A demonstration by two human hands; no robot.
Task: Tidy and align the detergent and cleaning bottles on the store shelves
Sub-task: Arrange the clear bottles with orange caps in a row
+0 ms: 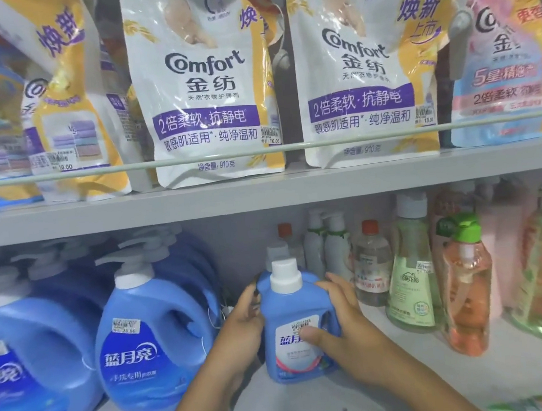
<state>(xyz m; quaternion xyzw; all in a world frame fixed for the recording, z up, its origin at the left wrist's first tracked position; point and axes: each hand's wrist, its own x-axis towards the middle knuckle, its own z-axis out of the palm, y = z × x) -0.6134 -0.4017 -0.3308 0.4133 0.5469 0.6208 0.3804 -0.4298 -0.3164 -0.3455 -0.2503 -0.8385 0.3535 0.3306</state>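
A small blue detergent bottle (291, 309) with a white cap stands upright on the lower shelf (315, 409), in the middle of the head view. My left hand (241, 327) grips its left side. My right hand (337, 324) grips its right side, thumb across the front label. A second small blue bottle (276, 253) stands right behind it, mostly hidden. Large blue pump bottles (150, 343) stand in rows to the left.
Clear green, orange and white-capped bottles (409, 278) stand to the right on the lower shelf. On the upper shelf (262, 196), white and yellow Comfort refill pouches (208, 88) lean behind a thin rail. A pink pouch (498, 67) is at far right.
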